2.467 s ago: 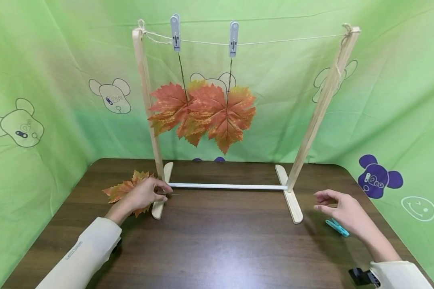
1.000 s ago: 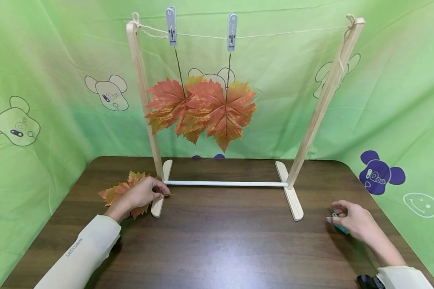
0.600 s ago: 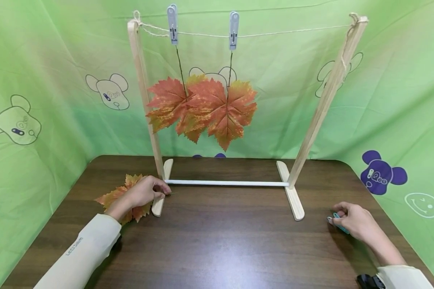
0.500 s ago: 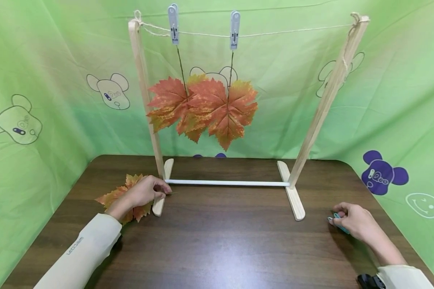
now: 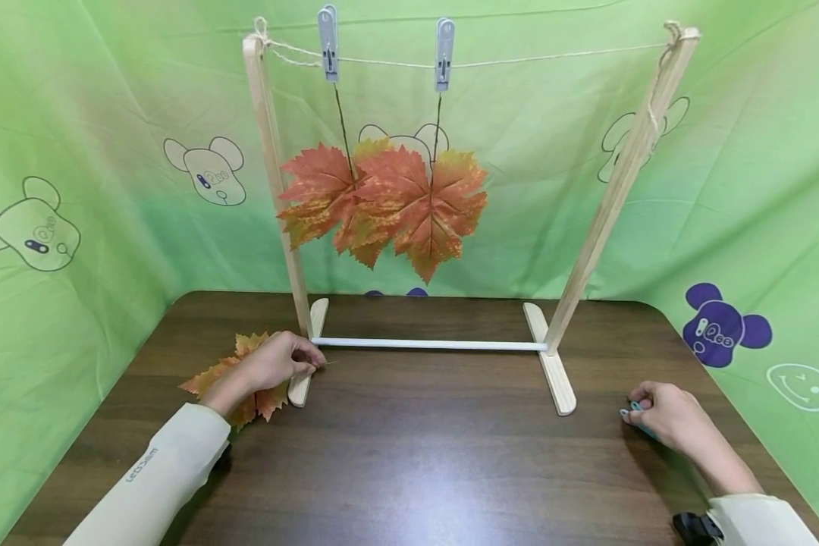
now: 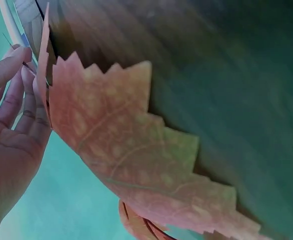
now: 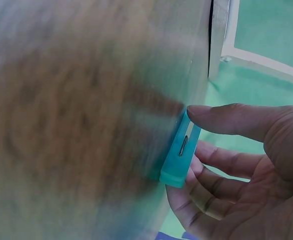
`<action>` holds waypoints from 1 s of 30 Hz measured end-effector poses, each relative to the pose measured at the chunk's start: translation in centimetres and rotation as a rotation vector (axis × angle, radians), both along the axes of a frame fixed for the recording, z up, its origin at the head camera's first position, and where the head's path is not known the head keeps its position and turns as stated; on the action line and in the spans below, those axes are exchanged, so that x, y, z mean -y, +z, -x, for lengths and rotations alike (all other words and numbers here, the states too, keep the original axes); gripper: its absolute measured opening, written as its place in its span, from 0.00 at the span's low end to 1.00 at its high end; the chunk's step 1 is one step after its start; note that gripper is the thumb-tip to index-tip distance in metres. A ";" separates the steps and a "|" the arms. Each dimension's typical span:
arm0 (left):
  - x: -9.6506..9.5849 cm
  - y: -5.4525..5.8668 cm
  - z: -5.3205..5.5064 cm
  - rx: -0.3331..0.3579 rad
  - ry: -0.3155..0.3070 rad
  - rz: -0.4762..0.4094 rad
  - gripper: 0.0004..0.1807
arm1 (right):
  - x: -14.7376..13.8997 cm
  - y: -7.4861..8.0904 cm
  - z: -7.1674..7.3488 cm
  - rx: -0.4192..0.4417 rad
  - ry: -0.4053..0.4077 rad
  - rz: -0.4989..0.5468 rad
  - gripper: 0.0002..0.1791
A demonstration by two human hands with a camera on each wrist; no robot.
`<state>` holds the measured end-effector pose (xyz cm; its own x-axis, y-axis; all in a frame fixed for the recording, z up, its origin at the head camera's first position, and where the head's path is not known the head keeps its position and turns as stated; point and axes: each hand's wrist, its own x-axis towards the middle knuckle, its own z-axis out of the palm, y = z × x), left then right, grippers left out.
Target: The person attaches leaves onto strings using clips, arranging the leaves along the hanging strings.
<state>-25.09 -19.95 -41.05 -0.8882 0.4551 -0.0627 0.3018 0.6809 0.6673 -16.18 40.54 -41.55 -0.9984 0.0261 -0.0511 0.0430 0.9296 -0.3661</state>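
My left hand (image 5: 271, 368) is at the foot of the stand's left post, thumb and fingers pinching the thin stem of an orange-red artificial maple leaf (image 6: 111, 130). The leaf spreads beneath and left of that wrist, partly covered by it in the head view. On the right side of the table, my right hand (image 5: 672, 413) pinches a teal clothespin (image 7: 179, 155) between thumb and fingers, low over the wood. Two similar maple leaves (image 5: 423, 212) hang by their stems from grey clothespins (image 5: 444, 57) clipped on a string (image 5: 553, 57).
The stand has two wooden posts (image 5: 600, 227), flat wooden feet (image 5: 553, 375) and a white crossbar (image 5: 423, 345) low between them. A dark wooden table (image 5: 409, 462) carries it. Green cloth (image 5: 519, 189) with cartoon heads hangs behind and at both sides.
My right hand has moved right and down and taken hold of the teal clothespin. The leaf under my left hand has shifted slightly left and towards me; the left hand stays nearly in place.
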 end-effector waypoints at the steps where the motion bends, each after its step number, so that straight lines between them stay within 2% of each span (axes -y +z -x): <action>1: -0.1 0.0 0.0 0.004 -0.001 -0.003 0.09 | 0.0 0.0 0.0 -0.002 0.000 0.002 0.16; 9: -0.2 0.1 0.0 0.009 0.001 0.001 0.08 | 0.1 -0.1 -0.1 -0.045 0.015 -0.019 0.15; 17: -0.1 0.4 0.1 0.017 -0.011 0.005 0.08 | 0.9 0.7 0.1 -0.110 0.067 -0.038 0.11; 30: 0.0 1.2 0.1 0.012 -0.055 0.030 0.07 | 2.4 1.9 0.0 -0.135 0.094 -0.023 0.16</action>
<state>-25.21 -19.97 -39.81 -0.8608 0.5013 -0.0881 0.3314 0.6832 0.6507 -16.21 38.11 -39.61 -0.9942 -0.0682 0.0832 -0.0927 0.9354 -0.3411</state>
